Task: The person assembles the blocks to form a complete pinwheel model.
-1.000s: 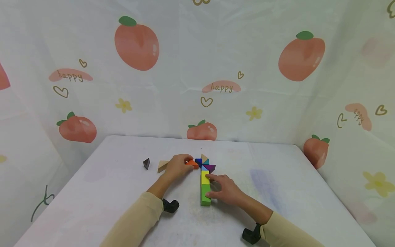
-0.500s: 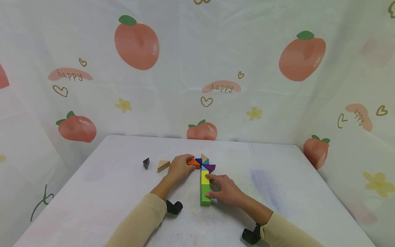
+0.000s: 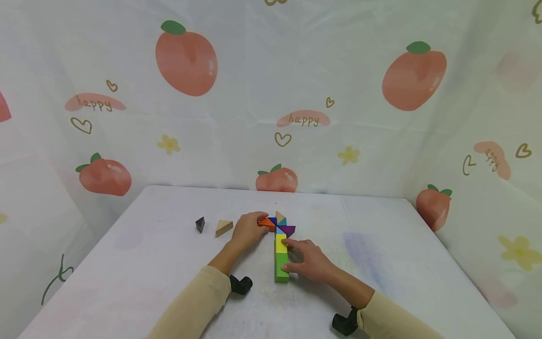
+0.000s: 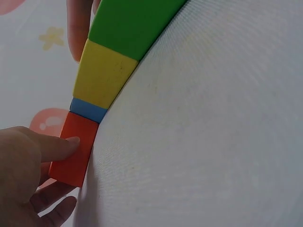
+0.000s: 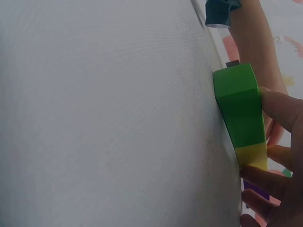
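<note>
My left hand (image 3: 247,230) pinches an orange triangular block (image 3: 267,223) between thumb and fingers, its inner end right at a pinwheel of small triangular blocks. In that cluster are a dark blue block (image 3: 273,220), a teal one (image 3: 283,222), a natural wood one (image 3: 280,216), a purple one (image 3: 289,230) and a light blue one (image 3: 279,230). Below them, a yellow block (image 3: 281,243) and a green block (image 3: 281,268) form a straight stem. My right hand (image 3: 312,260) rests against the stem's right side, thumb at the green block and fingers at the yellow; the right wrist view shows the fingers spread.
To the left on the white table (image 3: 169,263) lie a natural wood triangular block (image 3: 224,227) and a dark pyramid-shaped block (image 3: 200,224). A printed curtain (image 3: 237,117) hangs behind the table and along its sides.
My left hand has slid the orange block right, up against the pinwheel. The loose wood triangle shows more fully. My right hand has stayed in place.
</note>
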`<action>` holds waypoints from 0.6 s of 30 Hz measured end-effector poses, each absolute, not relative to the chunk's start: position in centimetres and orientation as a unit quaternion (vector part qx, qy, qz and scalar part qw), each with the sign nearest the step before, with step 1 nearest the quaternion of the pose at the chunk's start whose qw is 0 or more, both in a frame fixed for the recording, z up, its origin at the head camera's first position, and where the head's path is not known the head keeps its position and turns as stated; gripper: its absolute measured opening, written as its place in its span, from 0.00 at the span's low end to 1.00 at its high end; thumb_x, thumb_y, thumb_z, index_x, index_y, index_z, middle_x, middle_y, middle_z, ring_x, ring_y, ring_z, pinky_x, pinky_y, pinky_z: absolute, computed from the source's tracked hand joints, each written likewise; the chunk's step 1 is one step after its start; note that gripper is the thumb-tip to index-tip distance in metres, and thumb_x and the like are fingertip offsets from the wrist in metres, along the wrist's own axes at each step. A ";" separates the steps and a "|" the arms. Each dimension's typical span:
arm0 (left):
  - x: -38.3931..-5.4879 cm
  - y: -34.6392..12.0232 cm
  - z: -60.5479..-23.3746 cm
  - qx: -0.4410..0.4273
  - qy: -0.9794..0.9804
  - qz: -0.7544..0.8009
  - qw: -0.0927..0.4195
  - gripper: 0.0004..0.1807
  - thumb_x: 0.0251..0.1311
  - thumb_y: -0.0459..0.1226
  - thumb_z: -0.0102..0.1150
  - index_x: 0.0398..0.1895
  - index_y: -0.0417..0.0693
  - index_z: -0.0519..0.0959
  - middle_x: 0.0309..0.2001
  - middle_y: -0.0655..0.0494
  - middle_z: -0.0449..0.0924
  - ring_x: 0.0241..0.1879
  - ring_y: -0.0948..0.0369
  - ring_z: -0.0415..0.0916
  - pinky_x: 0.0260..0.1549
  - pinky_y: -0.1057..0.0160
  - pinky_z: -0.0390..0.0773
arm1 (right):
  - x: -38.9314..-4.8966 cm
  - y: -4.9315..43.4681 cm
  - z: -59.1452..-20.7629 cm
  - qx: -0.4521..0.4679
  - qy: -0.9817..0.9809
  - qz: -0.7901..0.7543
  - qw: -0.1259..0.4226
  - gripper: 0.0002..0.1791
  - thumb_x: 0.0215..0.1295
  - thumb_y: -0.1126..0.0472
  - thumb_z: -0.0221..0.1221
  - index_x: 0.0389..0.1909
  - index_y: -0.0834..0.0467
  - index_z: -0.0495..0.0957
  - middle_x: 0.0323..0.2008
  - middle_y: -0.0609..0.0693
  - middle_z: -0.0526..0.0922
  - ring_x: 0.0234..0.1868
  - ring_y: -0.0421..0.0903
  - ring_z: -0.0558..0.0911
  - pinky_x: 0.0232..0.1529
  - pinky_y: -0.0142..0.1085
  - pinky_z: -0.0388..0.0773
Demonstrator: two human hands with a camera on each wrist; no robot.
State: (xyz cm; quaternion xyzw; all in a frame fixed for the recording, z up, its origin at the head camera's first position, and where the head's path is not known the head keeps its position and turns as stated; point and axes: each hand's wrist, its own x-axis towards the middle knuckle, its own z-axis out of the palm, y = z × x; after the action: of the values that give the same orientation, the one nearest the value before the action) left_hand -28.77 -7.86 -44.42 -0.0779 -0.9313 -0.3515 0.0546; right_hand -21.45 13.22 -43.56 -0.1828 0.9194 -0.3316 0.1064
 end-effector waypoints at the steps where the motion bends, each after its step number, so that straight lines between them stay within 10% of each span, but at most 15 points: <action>1: -28.8 -7.9 -44.4 -0.079 -0.931 -0.352 0.055 0.22 0.58 0.37 0.68 0.57 0.48 0.80 0.54 0.51 0.80 0.55 0.52 0.75 0.55 0.52 0.73 | -21.5 13.2 -43.6 -0.184 0.919 -0.332 0.106 0.39 0.55 0.42 0.68 0.68 0.47 0.70 0.61 0.49 0.74 0.62 0.54 0.68 0.54 0.57 0.72; 18: -28.7 -7.8 -44.5 -0.087 -0.929 -0.355 0.050 0.22 0.58 0.37 0.68 0.58 0.53 0.80 0.56 0.53 0.79 0.57 0.51 0.73 0.57 0.50 0.72 | -21.6 13.3 -43.7 -0.188 0.919 -0.330 0.108 0.39 0.55 0.42 0.68 0.67 0.47 0.70 0.61 0.49 0.74 0.61 0.54 0.68 0.54 0.56 0.73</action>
State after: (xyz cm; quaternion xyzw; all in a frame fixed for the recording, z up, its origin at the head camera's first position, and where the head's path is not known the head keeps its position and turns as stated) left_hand -28.73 -7.83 -44.54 -0.0875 -0.9293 -0.3554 0.0504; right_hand -21.59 13.27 -43.68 -0.1882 0.9187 -0.3300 0.1080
